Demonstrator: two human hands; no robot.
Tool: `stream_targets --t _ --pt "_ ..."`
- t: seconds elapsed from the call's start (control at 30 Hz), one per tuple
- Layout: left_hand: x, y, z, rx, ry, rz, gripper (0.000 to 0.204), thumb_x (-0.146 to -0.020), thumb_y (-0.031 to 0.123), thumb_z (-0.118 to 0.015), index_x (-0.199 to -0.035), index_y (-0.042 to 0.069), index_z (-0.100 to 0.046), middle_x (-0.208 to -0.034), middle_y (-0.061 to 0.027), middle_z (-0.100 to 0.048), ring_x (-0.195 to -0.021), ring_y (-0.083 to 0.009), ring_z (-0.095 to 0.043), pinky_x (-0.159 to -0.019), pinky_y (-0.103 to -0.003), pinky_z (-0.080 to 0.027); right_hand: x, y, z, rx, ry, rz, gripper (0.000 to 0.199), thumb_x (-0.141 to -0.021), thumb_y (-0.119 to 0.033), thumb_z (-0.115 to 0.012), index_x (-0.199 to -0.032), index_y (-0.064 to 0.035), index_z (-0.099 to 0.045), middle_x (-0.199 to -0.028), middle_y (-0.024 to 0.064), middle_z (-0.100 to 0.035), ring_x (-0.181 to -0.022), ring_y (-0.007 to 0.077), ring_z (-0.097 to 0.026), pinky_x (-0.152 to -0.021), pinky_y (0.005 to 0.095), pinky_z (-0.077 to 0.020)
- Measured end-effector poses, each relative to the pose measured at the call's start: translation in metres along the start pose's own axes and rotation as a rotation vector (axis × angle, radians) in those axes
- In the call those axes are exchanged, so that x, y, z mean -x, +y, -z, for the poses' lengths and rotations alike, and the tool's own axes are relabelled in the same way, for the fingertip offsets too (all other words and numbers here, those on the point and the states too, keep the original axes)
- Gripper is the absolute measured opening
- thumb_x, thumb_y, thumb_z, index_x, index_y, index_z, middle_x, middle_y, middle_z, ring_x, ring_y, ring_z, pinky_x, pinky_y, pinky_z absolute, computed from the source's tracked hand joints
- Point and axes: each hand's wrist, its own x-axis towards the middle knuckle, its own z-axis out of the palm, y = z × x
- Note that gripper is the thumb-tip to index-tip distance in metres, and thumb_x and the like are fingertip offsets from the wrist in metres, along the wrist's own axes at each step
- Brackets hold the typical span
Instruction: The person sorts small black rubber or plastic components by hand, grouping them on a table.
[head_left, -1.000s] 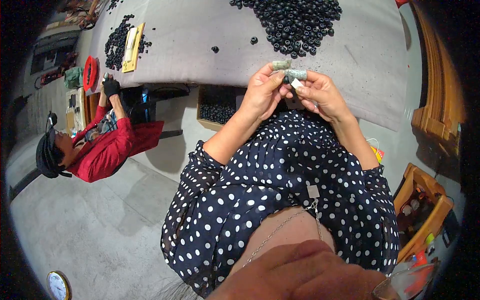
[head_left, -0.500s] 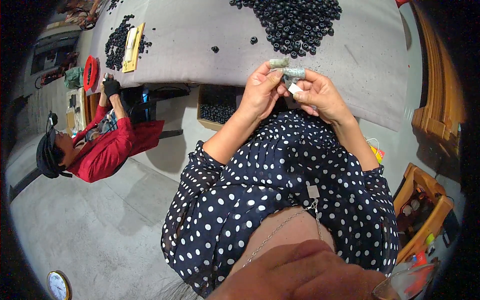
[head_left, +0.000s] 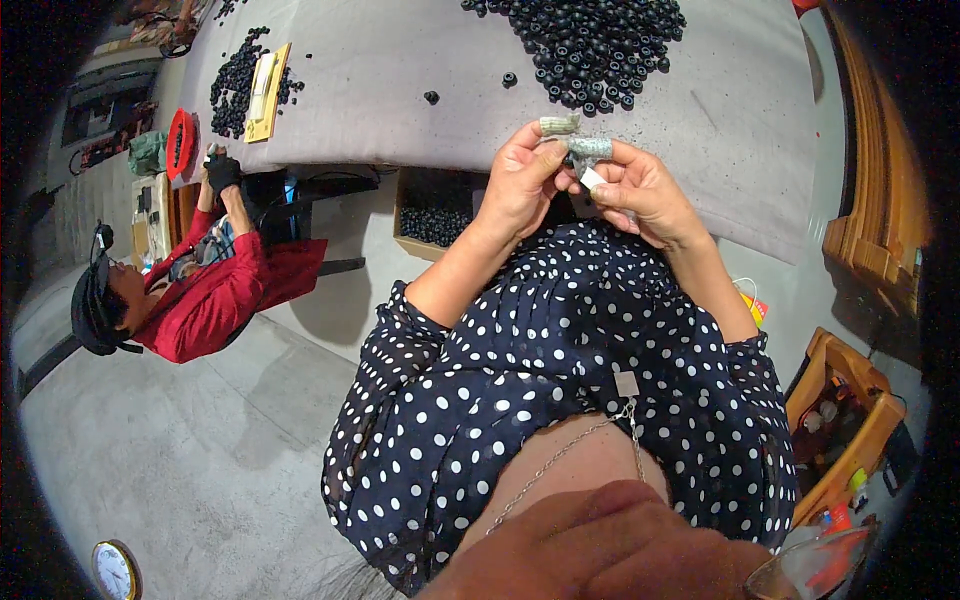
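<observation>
Near the table's front edge, my left hand (head_left: pixel 523 182) is closed in a pinch on a small black round part (head_left: pixel 570 161), mostly hidden by the fingers. It looks like the pieces in the pile beyond. Close against it, my right hand (head_left: pixel 645 195) grips a small flat white piece (head_left: pixel 592 179) between thumb and fingers; its kind cannot be made out. Pale wrapping (head_left: pixel 560 125) covers my left index fingertip, and a similar bluish wrap (head_left: pixel 590 147) is round my right index finger. The fingertips of both hands nearly meet.
A large pile of black round parts (head_left: pixel 590 50) lies on the grey-covered table (head_left: pixel 390 50); two loose ones sit nearby. Below stands a cardboard box (head_left: pixel 425 247) of black parts. At left a person in red (head_left: pixel 205 305) works beside a red bowl (head_left: pixel 180 145). A wooden chair (head_left: pixel 850 430) stands right.
My fingers shift slightly around the small black part, and the white piece tilts a little. The rest stays much the same.
</observation>
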Motion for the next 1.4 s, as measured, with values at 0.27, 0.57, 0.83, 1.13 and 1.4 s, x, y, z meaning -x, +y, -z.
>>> stream_targets --t 0.27,0.57,0.83,1.13,1.4 --pt "0.0006 -0.0078 -0.0015 0.017 0.029 -0.003 0.023 -0.089 0.009 -0.058 -0.111 0.003 -0.052 -0.076 -0.0015 -0.058 -0.062 -0.0084 -0.054 -0.062 -0.025 -0.053 0.0004 0.0038 0.0041 -0.074 0.023 0.006 0.031 -0.085 -0.006 -0.06 -0.114 0.0005 -0.053 -0.091 0.0087 -0.065 -0.047 0.0021 -0.046 -0.037 0.012 -0.0333" --pt "-0.0008 -0.0051 0.0013 0.028 0.016 -0.012 0.024 -0.089 0.009 -0.057 -0.112 0.004 -0.052 -0.077 -0.0017 -0.059 -0.062 -0.0084 -0.054 -0.059 -0.022 -0.05 0.0033 0.0004 -0.0028 0.011 0.03 0.006 0.039 -0.083 -0.009 -0.064 -0.118 -0.0005 -0.05 -0.074 0.0 -0.057 -0.045 0.002 -0.046 -0.035 0.0126 -0.0326" --pt "0.0007 -0.0044 0.0 -0.006 0.02 -0.031 0.024 -0.089 0.009 -0.057 -0.113 0.004 -0.053 -0.073 -0.0002 -0.059 -0.061 -0.0074 -0.053 -0.057 -0.019 -0.047 0.0026 0.0017 -0.0024 -0.004 0.018 0.008 0.035 -0.083 -0.009 -0.064 -0.115 -0.0011 -0.05 -0.074 0.0001 -0.058 -0.044 0.0023 -0.046 -0.034 0.0128 -0.0318" --pt "0.0005 -0.0038 0.0007 0.016 0.004 -0.035 0.024 -0.09 0.008 -0.056 -0.113 0.003 -0.053 -0.073 -0.0006 -0.059 -0.061 -0.0069 -0.054 -0.06 -0.022 -0.05 0.0006 0.0019 0.0 -0.059 -0.017 -0.006 0.034 -0.083 -0.009 -0.064 -0.113 -0.001 -0.05 -0.075 0.001 -0.059 -0.043 0.0028 -0.046 -0.035 0.013 -0.0317" --pt "0.0008 -0.0074 -0.003 0.025 0.006 -0.059 0.024 -0.089 0.007 -0.056 -0.112 0.002 -0.053 -0.075 -0.0018 -0.06 -0.06 -0.0076 -0.055 -0.059 -0.022 -0.051 -0.0005 0.003 0.0009 -0.08 0.011 0.017 0.036 -0.083 -0.006 -0.062 -0.116 0.0012 -0.049 -0.082 0.005 -0.062 -0.044 0.0031 -0.046 -0.036 0.0132 -0.0332"
